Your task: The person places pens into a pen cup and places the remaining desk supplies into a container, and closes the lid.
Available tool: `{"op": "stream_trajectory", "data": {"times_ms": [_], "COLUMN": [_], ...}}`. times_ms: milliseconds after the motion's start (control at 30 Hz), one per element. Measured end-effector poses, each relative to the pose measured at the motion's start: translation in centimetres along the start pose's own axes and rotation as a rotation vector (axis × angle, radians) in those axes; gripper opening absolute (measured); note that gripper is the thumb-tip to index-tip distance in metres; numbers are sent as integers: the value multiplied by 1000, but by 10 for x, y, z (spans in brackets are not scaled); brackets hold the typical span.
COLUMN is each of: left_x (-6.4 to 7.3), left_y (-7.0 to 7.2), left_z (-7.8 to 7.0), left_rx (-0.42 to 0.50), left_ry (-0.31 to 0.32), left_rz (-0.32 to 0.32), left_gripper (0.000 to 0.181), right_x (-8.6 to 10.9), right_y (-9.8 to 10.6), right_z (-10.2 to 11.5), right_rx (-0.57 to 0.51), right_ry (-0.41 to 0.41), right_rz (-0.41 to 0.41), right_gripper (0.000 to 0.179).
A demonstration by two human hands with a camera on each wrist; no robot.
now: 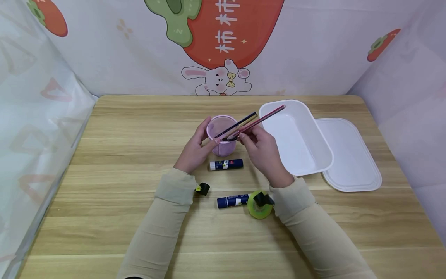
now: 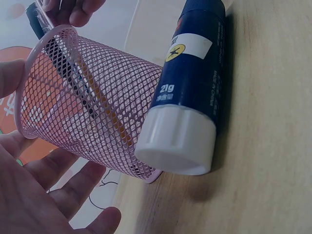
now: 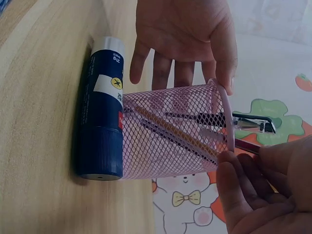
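A pink mesh pen cup (image 1: pixel 224 149) stands on the table, with my left hand (image 1: pixel 196 149) round its near left side, thumb on the rim. Across the rim, my right hand (image 1: pixel 263 153) pinches a red pencil (image 1: pixel 270 115) that slants up to the right. A dark pencil (image 1: pixel 245 117) also leans out of the cup, beside a yellowish one. A black pen with a clear cap (image 3: pixel 253 123) pokes past the rim. Close in front of the cup lies a dark blue glue stick (image 1: pixel 226 164) with a white end. The right palm hides part of the pencils.
Nearer me lie a second blue glue stick (image 1: pixel 232 201) and a yellow-green roll of tape (image 1: pixel 256 213), partly overlapped by a black piece at my right wrist. A white plastic box (image 1: pixel 325 157) stands to the right, against its flat white lid (image 1: pixel 353 155). A printed cloth hangs behind the table.
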State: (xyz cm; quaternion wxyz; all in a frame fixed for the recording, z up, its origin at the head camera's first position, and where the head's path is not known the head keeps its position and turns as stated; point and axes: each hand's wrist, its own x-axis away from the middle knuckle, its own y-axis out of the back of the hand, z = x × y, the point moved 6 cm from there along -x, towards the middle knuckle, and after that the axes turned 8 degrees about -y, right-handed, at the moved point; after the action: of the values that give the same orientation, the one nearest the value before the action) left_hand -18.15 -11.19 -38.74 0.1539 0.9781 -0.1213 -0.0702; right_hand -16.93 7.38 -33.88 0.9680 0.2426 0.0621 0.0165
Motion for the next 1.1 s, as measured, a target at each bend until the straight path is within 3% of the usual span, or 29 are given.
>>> {"op": "stream_trajectory", "data": {"times_ms": [367, 667, 767, 967, 1100], "left_x": [1, 8, 7, 1, -1], "left_y": [0, 2, 1, 0, -1], "left_z": [-2, -32, -27, -3, 2], "left_rx": [5, 29, 34, 16, 14], "left_ry": [12, 28, 31, 27, 11], "left_rz": [4, 35, 34, 10, 0], "left_gripper": [72, 73, 73, 71, 71], "right_x": [-1, 0, 1, 1, 2], "right_y": [-1, 3, 3, 2, 3], "right_z": [2, 5, 5, 2, 3], "right_rx": [69, 71, 66, 56, 60], "right_ry": [-30, -31, -32, -50, -51], "right_rz": [55, 72, 74, 84, 89], "right_gripper": [17, 25, 25, 25, 24]}}
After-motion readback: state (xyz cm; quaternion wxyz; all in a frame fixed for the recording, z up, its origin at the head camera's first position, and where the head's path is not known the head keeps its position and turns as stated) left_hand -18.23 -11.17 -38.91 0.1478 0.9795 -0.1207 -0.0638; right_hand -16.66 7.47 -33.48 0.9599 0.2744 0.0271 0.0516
